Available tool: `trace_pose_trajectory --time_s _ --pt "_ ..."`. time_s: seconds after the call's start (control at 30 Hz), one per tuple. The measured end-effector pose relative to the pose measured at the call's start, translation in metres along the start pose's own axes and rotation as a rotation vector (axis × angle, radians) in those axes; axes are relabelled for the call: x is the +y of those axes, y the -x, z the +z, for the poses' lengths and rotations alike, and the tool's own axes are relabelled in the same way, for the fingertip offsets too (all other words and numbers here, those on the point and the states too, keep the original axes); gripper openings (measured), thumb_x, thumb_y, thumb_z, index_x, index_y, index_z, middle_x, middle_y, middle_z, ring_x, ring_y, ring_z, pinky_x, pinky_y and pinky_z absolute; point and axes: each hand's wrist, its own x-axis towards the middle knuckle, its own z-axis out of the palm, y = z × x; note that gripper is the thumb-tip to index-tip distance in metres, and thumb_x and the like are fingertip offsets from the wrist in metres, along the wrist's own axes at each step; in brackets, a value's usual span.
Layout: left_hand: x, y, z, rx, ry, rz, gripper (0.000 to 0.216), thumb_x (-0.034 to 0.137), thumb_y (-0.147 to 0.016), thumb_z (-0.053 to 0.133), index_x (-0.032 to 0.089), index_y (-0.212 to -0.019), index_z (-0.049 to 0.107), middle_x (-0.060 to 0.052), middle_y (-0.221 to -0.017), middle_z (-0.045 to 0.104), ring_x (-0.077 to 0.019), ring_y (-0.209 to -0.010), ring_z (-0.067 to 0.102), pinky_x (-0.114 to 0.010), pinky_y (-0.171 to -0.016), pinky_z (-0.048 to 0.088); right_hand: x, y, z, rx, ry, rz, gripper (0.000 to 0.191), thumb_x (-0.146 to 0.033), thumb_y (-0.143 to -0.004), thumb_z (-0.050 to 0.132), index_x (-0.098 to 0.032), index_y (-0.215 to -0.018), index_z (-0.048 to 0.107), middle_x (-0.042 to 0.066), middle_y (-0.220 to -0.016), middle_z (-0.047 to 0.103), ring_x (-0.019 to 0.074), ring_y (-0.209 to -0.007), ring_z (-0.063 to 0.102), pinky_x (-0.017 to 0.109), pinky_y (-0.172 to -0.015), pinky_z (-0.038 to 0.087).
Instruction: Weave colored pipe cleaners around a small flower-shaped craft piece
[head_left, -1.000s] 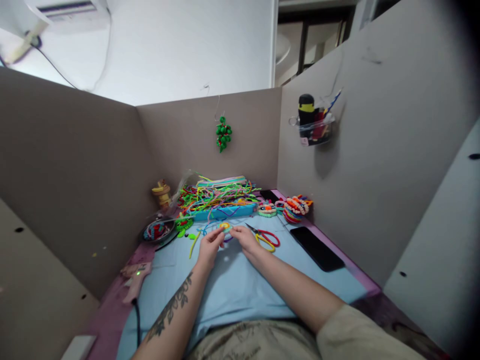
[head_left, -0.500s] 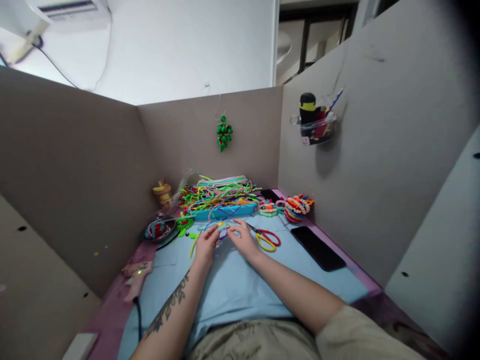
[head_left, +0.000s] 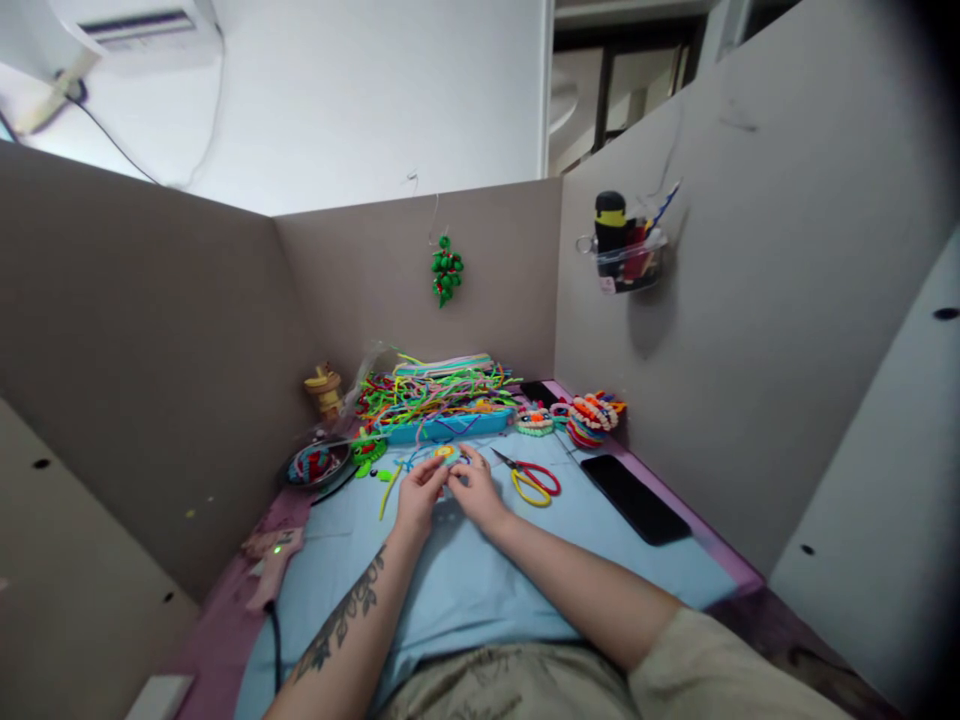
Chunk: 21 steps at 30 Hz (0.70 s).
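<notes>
My left hand (head_left: 418, 490) and my right hand (head_left: 475, 488) meet over the middle of the blue cloth, fingers pinched together. Between their fingertips is a small round pipe-cleaner piece (head_left: 445, 453), yellow and orange at its centre with pale blue about it. The fingers partly cover it, so its lower side is hidden. Red-and-yellow-handled scissors (head_left: 534, 480) lie just right of my right hand. Left of my left hand are a loose yellow-green pipe cleaner (head_left: 389, 492) and small bright green bits (head_left: 385, 476).
Behind the hands, a blue tray (head_left: 450, 428) overflows with pipe cleaners (head_left: 435, 388). A black phone (head_left: 634, 498) lies at right, finished pipe-cleaner figures (head_left: 592, 415) behind it. At left are a pink glue gun (head_left: 274, 568) with a cord and a dark round dish (head_left: 321, 466). Grey partitions enclose the table.
Both hands have drawn closer together. The round piece is now tipped up and shows its yellow and orange centre between the fingertips. The scissors have not moved on the cloth.
</notes>
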Motion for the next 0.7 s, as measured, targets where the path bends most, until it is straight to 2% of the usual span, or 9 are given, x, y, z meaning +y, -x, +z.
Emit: trace_pose_trajectory --time_s 0.3,0.47,0.53,0.7 --pt "-0.001 -0.001 -0.001 0.084 -0.049 0.057 0.047 0.036 -0.053 0.078 0.012 -0.092 0.067 -0.002 -0.066 0.064 -0.0073 -0.048 0.049 -0.019 -0.045 0.036 -0.004 0.002 -0.004 0.119 -0.112 -0.018 0.008 -0.021 -0.069 0.059 -0.021 -0.066 0.066 0.007 -0.12 0.046 0.0235 -0.114 0.041 0.039 -0.1 0.03" --pt "-0.003 -0.003 -0.005 0.121 -0.085 0.113 0.043 0.035 -0.054 0.077 0.013 -0.09 0.067 -0.007 -0.08 0.068 -0.0119 -0.059 0.058 -0.02 -0.049 0.041 -0.006 0.002 -0.009 0.053 -0.278 -0.011 0.007 -0.022 -0.071 0.056 -0.02 -0.068 0.063 0.007 -0.11 0.05 0.0203 -0.108 0.046 0.035 -0.099 0.032" --pt "-0.003 -0.004 -0.005 0.144 -0.087 0.124 0.04 0.033 -0.054 0.077 0.013 -0.086 0.067 -0.006 -0.079 0.069 -0.0128 -0.062 0.059 -0.021 -0.052 0.043 -0.007 0.001 -0.012 0.02 -0.312 -0.008 0.009 -0.024 -0.072 0.054 -0.02 -0.068 0.06 0.006 -0.106 0.05 0.0194 -0.104 0.048 0.034 -0.095 0.035" --pt "-0.001 -0.005 -0.005 0.216 -0.042 0.145 0.036 0.03 -0.049 0.08 0.013 -0.077 0.065 -0.004 -0.072 0.068 -0.0154 -0.067 0.062 -0.026 -0.065 0.047 -0.001 -0.012 -0.023 0.099 -0.234 -0.011 0.012 -0.024 -0.075 0.049 -0.019 -0.068 0.058 0.007 -0.101 0.049 0.0187 -0.097 0.049 0.031 -0.084 0.04"
